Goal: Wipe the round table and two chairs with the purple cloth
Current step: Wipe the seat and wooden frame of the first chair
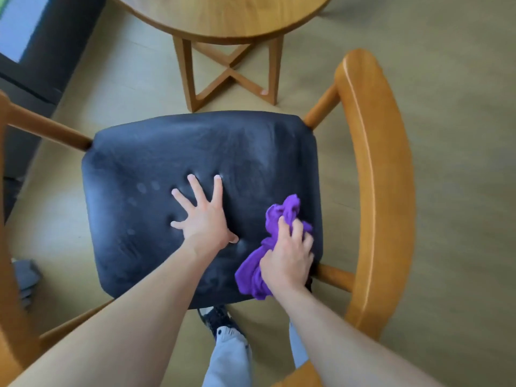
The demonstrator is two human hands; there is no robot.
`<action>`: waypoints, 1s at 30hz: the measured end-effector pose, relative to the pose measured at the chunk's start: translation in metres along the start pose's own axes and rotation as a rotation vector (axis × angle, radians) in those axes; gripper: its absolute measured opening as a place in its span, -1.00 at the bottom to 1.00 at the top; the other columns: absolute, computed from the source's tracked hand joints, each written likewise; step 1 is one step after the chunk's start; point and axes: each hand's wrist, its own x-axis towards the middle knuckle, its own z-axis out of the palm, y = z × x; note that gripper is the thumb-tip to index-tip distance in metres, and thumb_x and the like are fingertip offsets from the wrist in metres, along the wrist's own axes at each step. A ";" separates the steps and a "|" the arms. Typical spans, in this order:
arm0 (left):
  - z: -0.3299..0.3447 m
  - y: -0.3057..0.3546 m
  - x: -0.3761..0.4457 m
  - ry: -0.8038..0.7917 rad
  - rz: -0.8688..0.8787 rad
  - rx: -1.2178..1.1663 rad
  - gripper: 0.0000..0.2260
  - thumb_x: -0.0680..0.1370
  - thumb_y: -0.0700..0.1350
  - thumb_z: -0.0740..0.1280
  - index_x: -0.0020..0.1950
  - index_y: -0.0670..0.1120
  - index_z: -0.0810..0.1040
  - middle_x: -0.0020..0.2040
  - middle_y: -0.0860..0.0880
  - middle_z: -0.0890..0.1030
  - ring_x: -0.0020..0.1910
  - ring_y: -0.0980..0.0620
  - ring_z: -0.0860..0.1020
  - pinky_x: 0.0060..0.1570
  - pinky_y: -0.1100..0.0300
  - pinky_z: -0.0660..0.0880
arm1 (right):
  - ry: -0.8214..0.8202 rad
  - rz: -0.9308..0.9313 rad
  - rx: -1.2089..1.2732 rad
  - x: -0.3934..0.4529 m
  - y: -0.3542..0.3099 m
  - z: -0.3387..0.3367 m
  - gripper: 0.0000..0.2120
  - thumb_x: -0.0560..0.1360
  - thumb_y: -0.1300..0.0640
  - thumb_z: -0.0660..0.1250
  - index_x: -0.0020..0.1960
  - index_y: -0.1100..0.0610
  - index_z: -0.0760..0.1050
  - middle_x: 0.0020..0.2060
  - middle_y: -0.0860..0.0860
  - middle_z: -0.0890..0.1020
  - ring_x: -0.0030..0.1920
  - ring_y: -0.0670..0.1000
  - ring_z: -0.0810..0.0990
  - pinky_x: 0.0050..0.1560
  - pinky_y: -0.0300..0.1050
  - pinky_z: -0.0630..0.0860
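- Gripping with curled fingers, the right hand is bunching the purple cloth against the right side of the dark chair seat, its grip closed around a wad of fabric while loose folds are spilling out ahead of the knuckles and back past the wrist.
- Lying flat with fingers spread, the left hand is pressing on the middle of the seat, its grip wide and holding nothing; it is likely steadying the chair.
- Judging by the way it is crumpling, the cloth is soft, light and limp, so taking it as a gathered wad, as now, is giving better pressure than pinching a corner.
- Dimpling under the fingertips, the padded seat is looking smooth and yielding, so the cloth should be gliding easily.
- Curving close along the right of the seat, the wooden armrest is limiting sideways strokes there, and a rail is meeting the seat just beside the cloth.
- Ahead, the seat's far edge is giving way to bare floor before the round worktop, leaving forward room for sweeping.
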 end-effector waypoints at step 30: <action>0.025 -0.126 -0.052 0.155 0.177 0.008 0.06 0.39 0.28 0.53 0.65 0.18 -0.11 0.66 0.03 -0.21 0.64 -0.12 -0.16 0.21 -0.14 0.54 | -0.093 0.283 0.068 -0.053 -0.070 0.028 -0.34 0.38 0.05 0.46 0.35 0.08 0.18 0.29 0.15 0.26 0.25 0.25 0.38 0.10 0.14 0.47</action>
